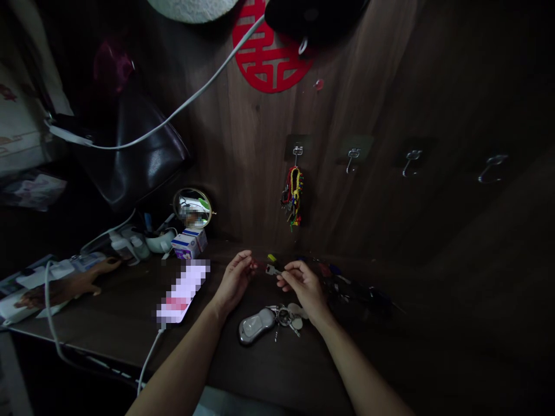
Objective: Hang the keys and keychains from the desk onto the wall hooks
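Note:
My right hand [306,286] pinches a small metal key [273,270] by one end, with its wide head pointing left. My left hand [236,280] is closed in a pinch, just left of the key. What looks like a thin red cord [259,266] runs from its fingertips toward the key's head; the dim light blurs it. Below both hands lies a silver-grey car key fob [256,326], joined to a ring of keys and round tags [286,316]. A small yellow piece [272,257] rests on the tabletop behind the key.
Corded keys [295,193] hang from a wall hook [298,151]; further hooks [353,156] are to the right. More keys [347,289] lie in shadow beyond my right hand. At left are a phone [184,292] on a cable, small boxes [189,244], a round mirror [193,208] and a black bag [139,144].

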